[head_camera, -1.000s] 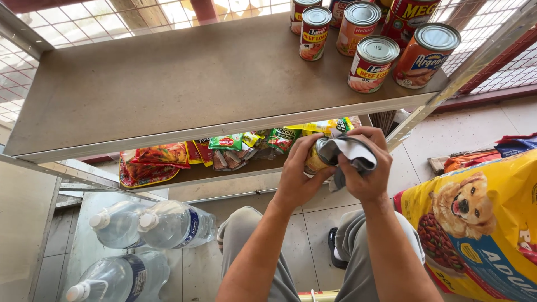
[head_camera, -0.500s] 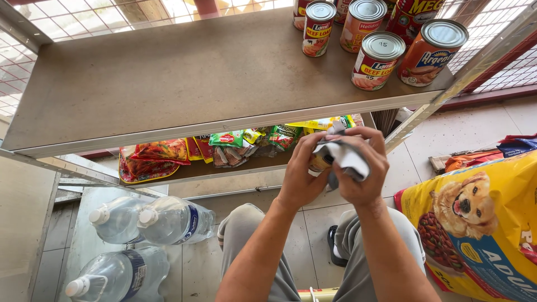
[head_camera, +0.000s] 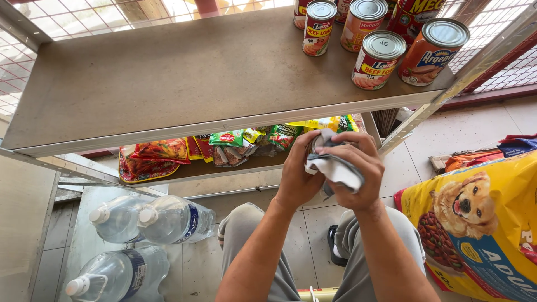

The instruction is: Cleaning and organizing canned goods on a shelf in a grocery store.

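My left hand (head_camera: 295,176) is closed around a small can (head_camera: 311,146), which fingers and fabric almost fully hide. My right hand (head_camera: 361,168) presses a grey-white cloth (head_camera: 335,168) over that can. Both hands are held together in front of the lower shelf (head_camera: 184,170), below the front edge of the brown upper shelf (head_camera: 168,84). Several labelled food cans (head_camera: 380,59) stand upright at the upper shelf's far right corner, apart from my hands.
Colourful snack packets (head_camera: 224,142) lie in a row on the lower shelf. Three large water bottles (head_camera: 173,218) lie on the floor at the left. A yellow dog food bag (head_camera: 481,223) stands at the right. A wire mesh wall (head_camera: 84,14) backs the shelves.
The cloth now covers more of the can, and my right hand has shifted over it. Both hands stay in about the same place.
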